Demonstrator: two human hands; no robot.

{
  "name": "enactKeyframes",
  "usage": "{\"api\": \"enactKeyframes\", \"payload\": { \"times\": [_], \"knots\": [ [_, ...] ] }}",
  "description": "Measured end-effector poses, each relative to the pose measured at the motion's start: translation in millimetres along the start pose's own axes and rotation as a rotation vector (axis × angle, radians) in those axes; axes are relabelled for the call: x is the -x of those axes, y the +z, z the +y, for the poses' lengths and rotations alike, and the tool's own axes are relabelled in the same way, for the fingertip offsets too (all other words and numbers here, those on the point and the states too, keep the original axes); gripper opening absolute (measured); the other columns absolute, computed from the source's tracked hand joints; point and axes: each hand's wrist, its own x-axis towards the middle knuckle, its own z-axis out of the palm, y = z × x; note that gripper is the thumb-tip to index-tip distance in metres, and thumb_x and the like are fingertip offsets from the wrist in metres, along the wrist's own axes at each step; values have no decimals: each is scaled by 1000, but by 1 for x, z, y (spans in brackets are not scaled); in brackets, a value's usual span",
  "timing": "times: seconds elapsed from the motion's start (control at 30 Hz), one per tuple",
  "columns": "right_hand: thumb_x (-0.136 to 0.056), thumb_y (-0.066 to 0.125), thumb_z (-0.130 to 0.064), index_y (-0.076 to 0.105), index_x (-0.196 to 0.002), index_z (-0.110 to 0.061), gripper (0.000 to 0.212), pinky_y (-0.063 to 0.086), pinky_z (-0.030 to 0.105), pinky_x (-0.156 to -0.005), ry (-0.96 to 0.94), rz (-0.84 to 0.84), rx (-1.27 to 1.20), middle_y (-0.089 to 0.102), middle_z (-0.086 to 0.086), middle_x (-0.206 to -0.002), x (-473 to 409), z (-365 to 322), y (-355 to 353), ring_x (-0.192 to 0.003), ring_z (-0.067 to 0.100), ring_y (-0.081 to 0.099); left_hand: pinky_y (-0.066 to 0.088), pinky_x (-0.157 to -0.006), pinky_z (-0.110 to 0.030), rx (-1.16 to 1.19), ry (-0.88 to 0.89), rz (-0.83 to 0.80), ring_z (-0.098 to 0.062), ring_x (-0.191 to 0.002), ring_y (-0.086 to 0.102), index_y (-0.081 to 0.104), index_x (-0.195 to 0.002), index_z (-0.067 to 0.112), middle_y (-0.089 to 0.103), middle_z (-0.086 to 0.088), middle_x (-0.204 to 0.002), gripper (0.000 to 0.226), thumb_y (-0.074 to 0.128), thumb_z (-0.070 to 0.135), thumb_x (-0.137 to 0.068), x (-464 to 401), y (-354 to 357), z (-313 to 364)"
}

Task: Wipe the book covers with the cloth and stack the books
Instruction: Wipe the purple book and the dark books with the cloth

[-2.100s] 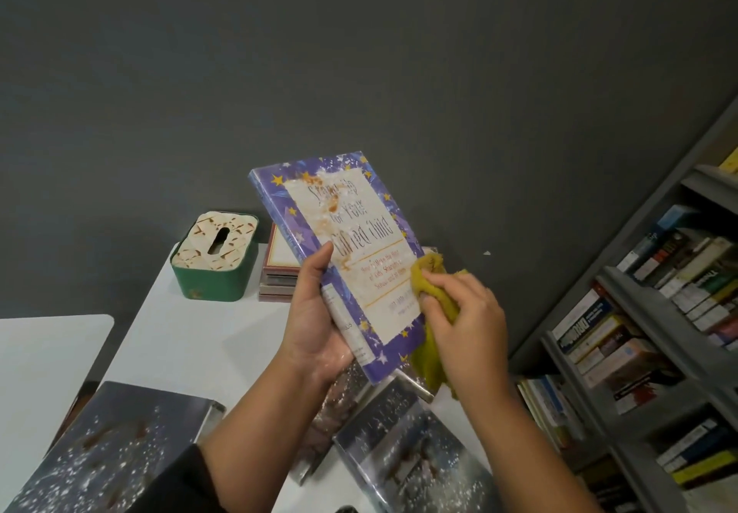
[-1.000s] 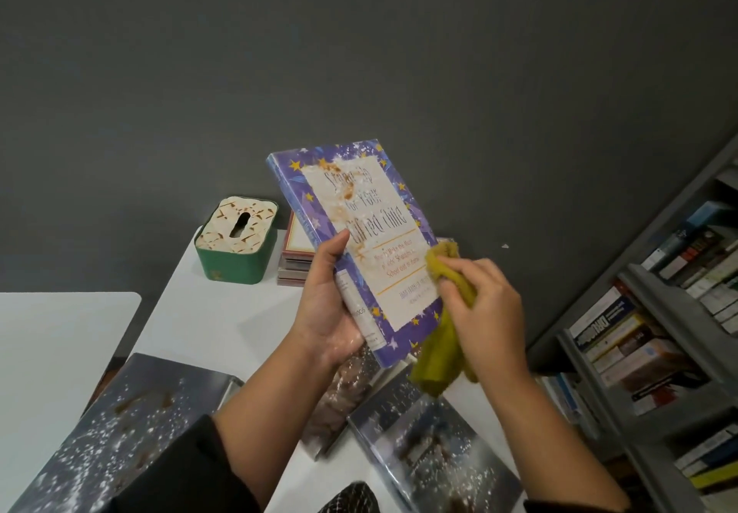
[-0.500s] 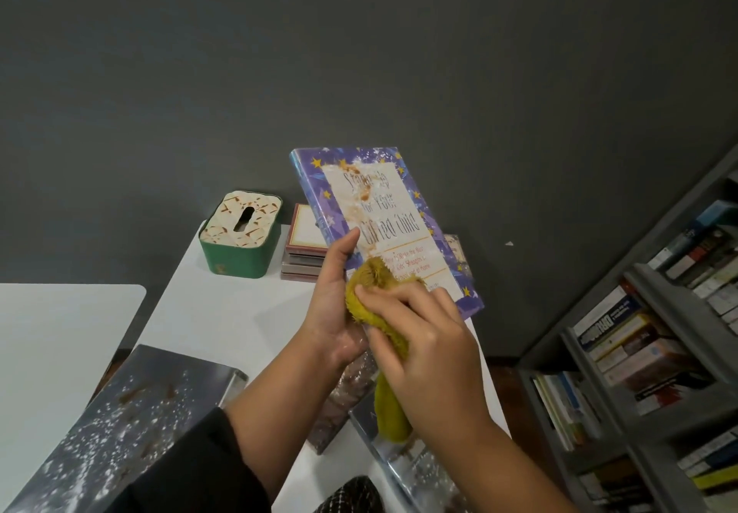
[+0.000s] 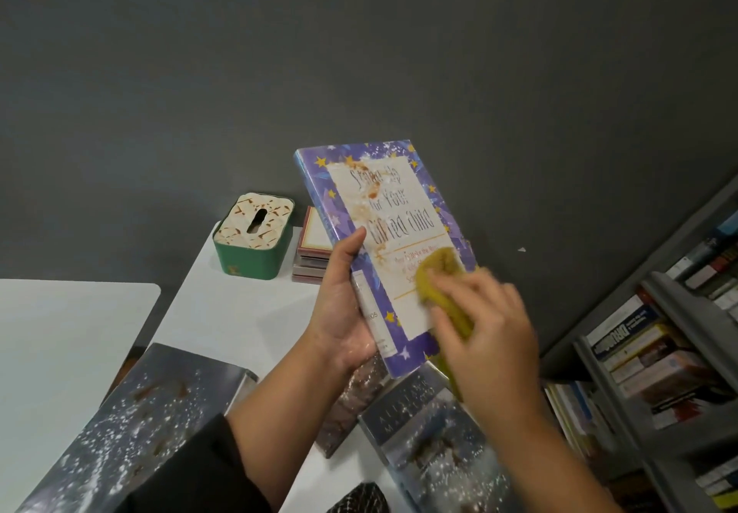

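Observation:
A purple book (image 4: pixel 383 209) with yellow stars and a white title panel is held up tilted above the white table (image 4: pixel 235 312). Brown stains run down its cover. My left hand (image 4: pixel 343 304) grips the book's spine edge, thumb on the cover. My right hand (image 4: pixel 483 332) holds a yellow cloth (image 4: pixel 439 273) and presses it on the lower right of the cover. A small stack of books (image 4: pixel 311 249) lies at the table's far end. Dusty grey books (image 4: pixel 435 444) (image 4: pixel 131 424) lie flat below my arms.
A green tissue box (image 4: pixel 251 241) stands at the far left of the table beside the stack. A grey bookshelf (image 4: pixel 659 352) full of books stands on the right. A second white table (image 4: pixel 60 336) is at the left. A dark wall is behind.
My right hand has swept the cloth across the cover, from the right edge to the lower left by my thumb, and now back to the lower right. The book is held slightly higher.

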Motion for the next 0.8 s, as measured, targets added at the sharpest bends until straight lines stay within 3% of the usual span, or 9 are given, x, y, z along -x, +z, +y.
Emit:
{"api": "enactKeyframes", "payload": {
  "times": [0.13,0.3,0.4,0.47,0.53,0.6,0.8],
  "knots": [
    [-81,55,-26,68,-112,-27,34,39,14,-74,-108,-50,-114,59,-15,-94,14,-19,6,-85,10,50,49,-96,-45,-9,-18,-22,-31,-108,63,69,-113,8,64,-19,-122,53,43,45,-85,1,-1,0],
    [-83,68,-14,68,-102,-33,27,48,23,-77,220,6,-295,58,-18,-92,-20,25,3,-87,4,57,57,-80,-41,-25,29,9,-26,-93,70,79,-90,18,72,-11,-105,44,44,44,-80,2,0,-2],
    [-86,64,-13,68,-105,-23,22,44,8,-70,374,38,-278,57,-11,-93,-31,47,4,-89,7,59,56,-81,-42,-45,42,20,-26,-91,71,79,-86,21,73,-8,-103,40,47,43,-79,2,1,-4],
    [-87,63,-13,67,-107,-16,21,43,10,-69,398,48,-218,56,-6,-96,-28,47,9,-90,14,59,55,-81,-42,-52,41,13,-25,-89,71,79,-83,21,74,-7,-101,39,46,42,-80,3,3,-4],
    [-85,65,-12,67,-108,-15,23,43,12,-73,337,57,-198,57,-7,-99,-19,32,14,-91,14,58,56,-81,-41,-53,43,12,-25,-89,71,79,-85,20,74,-9,-101,41,45,41,-80,2,3,-1],
    [-84,67,-14,67,-109,-18,26,38,5,-73,247,33,-215,58,-9,-101,-9,8,19,-93,12,56,56,-83,-42,-35,29,4,-28,-94,70,77,-96,15,71,-14,-109,44,46,41,-81,1,3,5],
    [-83,53,-32,65,-112,-31,32,45,19,-70,-51,-44,-160,54,-18,-96,13,-38,23,-88,9,50,53,-89,-44,18,-44,0,-31,-101,67,70,-111,7,68,-18,-113,54,46,46,-82,-1,-6,10]
  ]
}}
